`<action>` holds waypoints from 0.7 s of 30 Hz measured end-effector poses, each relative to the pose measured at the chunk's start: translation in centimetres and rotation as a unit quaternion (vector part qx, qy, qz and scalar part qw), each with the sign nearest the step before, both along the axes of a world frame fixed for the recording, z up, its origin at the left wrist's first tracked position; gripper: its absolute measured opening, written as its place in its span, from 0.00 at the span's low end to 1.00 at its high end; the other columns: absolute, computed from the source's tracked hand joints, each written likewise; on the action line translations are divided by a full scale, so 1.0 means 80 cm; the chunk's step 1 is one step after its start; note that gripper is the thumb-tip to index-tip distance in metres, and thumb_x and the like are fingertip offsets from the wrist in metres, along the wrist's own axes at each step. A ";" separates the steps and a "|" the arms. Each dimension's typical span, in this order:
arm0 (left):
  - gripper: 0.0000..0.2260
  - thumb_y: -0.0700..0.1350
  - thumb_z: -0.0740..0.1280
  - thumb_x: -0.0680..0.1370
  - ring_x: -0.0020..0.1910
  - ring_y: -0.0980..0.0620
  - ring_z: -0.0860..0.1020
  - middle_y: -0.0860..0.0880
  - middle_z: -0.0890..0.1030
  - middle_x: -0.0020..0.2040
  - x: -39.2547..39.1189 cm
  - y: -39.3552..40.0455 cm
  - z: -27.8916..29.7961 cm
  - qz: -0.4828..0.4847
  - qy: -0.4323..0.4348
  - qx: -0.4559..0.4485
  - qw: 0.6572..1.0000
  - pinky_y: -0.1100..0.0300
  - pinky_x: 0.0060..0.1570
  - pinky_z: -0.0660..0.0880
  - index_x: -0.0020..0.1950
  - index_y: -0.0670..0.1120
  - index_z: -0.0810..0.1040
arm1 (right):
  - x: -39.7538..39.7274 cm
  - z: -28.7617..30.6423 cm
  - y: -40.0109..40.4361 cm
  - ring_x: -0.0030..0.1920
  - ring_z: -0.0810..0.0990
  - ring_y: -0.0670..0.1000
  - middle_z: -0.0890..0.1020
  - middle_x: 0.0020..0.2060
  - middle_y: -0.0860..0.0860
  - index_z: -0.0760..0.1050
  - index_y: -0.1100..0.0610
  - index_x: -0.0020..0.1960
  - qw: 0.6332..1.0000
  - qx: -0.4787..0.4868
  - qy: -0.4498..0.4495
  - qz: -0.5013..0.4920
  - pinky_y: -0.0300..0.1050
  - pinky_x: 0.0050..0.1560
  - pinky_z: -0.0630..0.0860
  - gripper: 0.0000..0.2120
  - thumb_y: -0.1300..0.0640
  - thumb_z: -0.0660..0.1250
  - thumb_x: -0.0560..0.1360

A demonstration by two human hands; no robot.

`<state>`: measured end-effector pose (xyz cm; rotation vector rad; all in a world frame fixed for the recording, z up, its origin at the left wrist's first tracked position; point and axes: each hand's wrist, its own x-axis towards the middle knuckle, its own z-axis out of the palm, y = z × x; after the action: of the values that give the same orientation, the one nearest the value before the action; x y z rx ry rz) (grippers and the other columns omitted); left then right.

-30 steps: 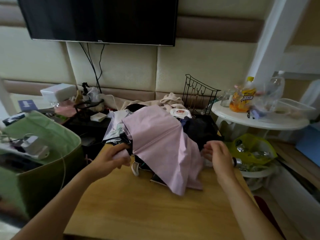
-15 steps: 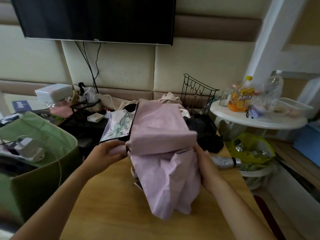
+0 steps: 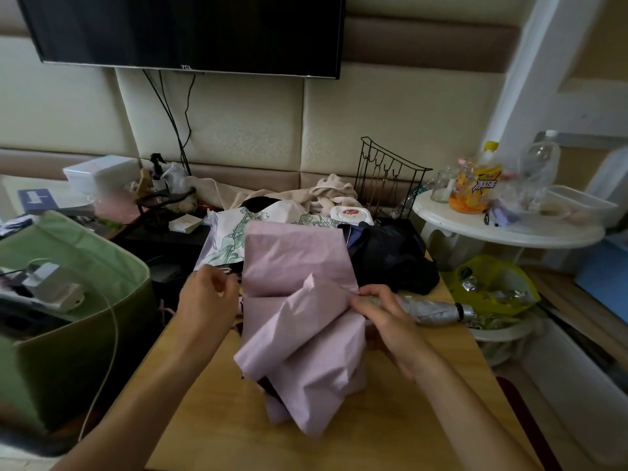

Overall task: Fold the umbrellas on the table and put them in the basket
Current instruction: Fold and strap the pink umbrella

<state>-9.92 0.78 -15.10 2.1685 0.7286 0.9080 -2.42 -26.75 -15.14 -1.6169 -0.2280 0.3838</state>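
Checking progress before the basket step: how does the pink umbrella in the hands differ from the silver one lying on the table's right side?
The pink umbrella has loose, billowing fabric; the silver umbrella is rolled into a tight cylinder. The pink one is gripped by the right hand, with the left hand at its other edge; the silver one lies untouched past the right hand. The pink one looks bulkier. Neither is in the green basket; both are over the table.

You've got a plain pale-pink umbrella (image 3: pixel 299 300), a white one with green floral print (image 3: pixel 231 239), a silver one (image 3: pixel 431 309), green basket (image 3: pixel 68 334), tan wood bench (image 3: pixel 390 430).
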 end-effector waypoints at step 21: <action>0.13 0.34 0.67 0.67 0.40 0.38 0.78 0.51 0.77 0.34 0.023 -0.048 -0.008 -0.156 0.010 0.067 0.985 0.51 0.35 0.66 0.46 0.48 0.73 | -0.016 0.003 0.035 0.51 0.87 0.61 0.86 0.54 0.62 0.72 0.58 0.50 0.957 0.234 0.169 0.006 0.47 0.42 0.83 0.15 0.47 0.56 0.85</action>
<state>-8.09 -3.03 -15.72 2.3278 0.3290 0.7883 -3.74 -23.98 -14.93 -1.0645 -0.0590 0.5614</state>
